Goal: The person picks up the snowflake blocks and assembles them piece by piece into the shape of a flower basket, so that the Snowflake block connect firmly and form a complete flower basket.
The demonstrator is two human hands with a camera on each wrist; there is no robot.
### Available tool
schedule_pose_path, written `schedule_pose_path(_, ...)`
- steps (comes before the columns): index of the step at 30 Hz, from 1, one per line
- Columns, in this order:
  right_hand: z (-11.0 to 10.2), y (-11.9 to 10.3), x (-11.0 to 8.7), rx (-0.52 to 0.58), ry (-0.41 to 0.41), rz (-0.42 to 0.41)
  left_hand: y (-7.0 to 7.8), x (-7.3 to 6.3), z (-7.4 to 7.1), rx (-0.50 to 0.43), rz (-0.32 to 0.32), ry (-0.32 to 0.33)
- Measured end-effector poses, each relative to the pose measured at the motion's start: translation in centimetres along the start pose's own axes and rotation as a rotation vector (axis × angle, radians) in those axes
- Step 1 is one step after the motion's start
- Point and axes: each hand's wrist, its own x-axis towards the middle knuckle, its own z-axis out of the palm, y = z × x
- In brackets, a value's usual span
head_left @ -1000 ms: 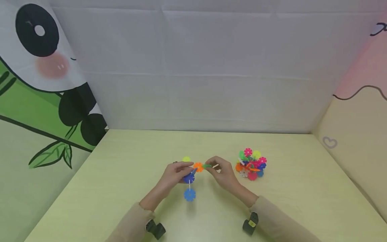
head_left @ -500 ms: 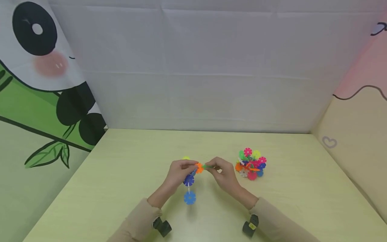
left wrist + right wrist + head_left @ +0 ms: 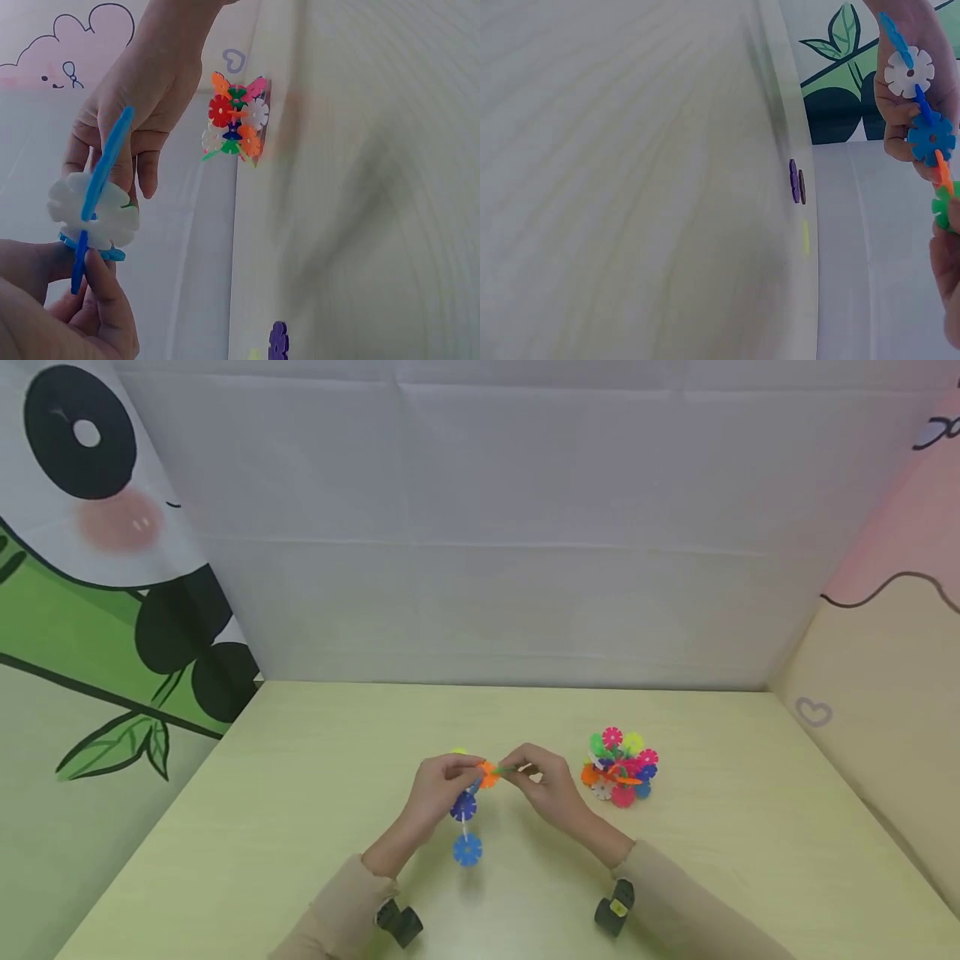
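A chain of slotted flower-shaped discs hangs between the two hands. From its lower end run a light blue disc [image 3: 467, 850], a white disc [image 3: 910, 73], a dark blue disc [image 3: 463, 807], a blue disc [image 3: 932, 139], an orange disc [image 3: 488, 774] and a green disc [image 3: 943, 206]. My left hand [image 3: 442, 789] pinches the chain near the blue disc, beside the orange one. With thumb and fingertips, my right hand [image 3: 547, 785] pinches the green disc, which meets the orange disc's edge. How deep their slots interlock cannot be seen.
A heap of joined colourful discs [image 3: 622, 768] sits on the table [image 3: 720, 860] to the right. Behind my left hand lie a yellow disc [image 3: 458, 751] and a purple disc [image 3: 794, 180], with a dark disc [image 3: 802, 187] beside it. Walls border the table.
My left hand has shifted right along the chain, closer to the orange disc, and the lower discs hang slightly lower. The right hand keeps its pinch on the green disc.
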Motion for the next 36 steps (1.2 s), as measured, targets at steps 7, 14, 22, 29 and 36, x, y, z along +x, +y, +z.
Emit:
schedule_pose_path(7, 1.0, 1.4, 1.3, 0.049, -0.144, 0.341, -0.4, 0.7, -2.6, 0.021, -0.045, 0.063)
schedule_pose_path(14, 3.7, 3.8, 2.3, 0.030, -0.316, 0.470, 0.0, 1.0, -5.2, 0.062, -0.095, 0.104)
schedule_pose_path(22, 6.1, 5.1, 3.2, -0.012, -0.454, 0.511, 0.4, 0.6, -6.1, 0.055, -0.111, 0.110)
schedule_pose_path(29, 6.3, 4.0, 4.0, -0.136, -0.598, 0.527, 0.4, 0.6, -6.0, 0.043, -0.118, 0.108)
schedule_pose_path(36, 5.2, 3.1, 4.2, -0.157, -0.568, 0.539, 0.4, 0.4, -5.4, 0.036, -0.131, 0.098)
